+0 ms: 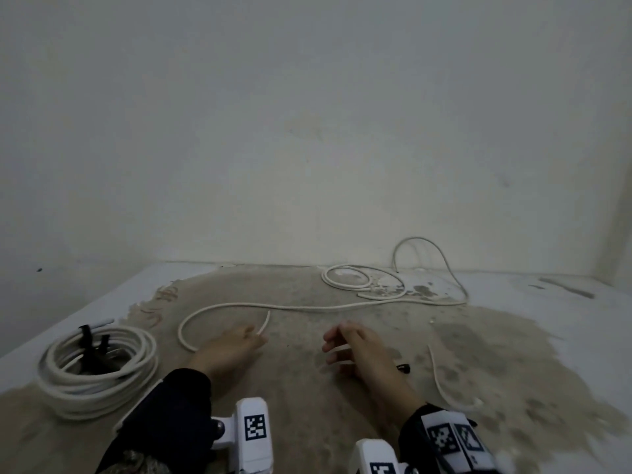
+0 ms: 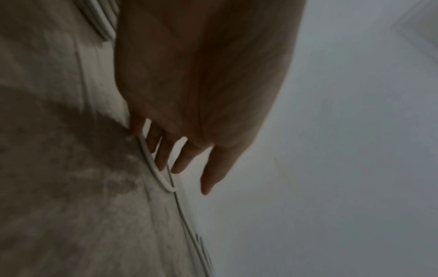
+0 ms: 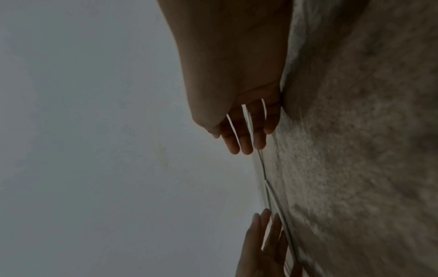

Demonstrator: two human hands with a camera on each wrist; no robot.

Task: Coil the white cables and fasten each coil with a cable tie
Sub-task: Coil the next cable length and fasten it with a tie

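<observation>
White, thin and springy-looking, the loose round plastic cable (image 1: pixel 239 306) snakes across the middle of the head view on the worn beige worktop (image 1: pixel 307 388); its free end lies at the left hand (image 1: pixel 236 343), whose fingers are relaxed and hold nothing, like the right hand (image 1: pixel 355 347). At lower left sits a finished white coil (image 1: pixel 99 367) with black ties.

In the left wrist view, straight fingers (image 2: pixel 163 150) touch the cable end (image 2: pixel 156 168).

In the right wrist view, fingers (image 3: pixel 246 138) hover straight. The cable should be light but prone to spring back; take it near the end.
</observation>
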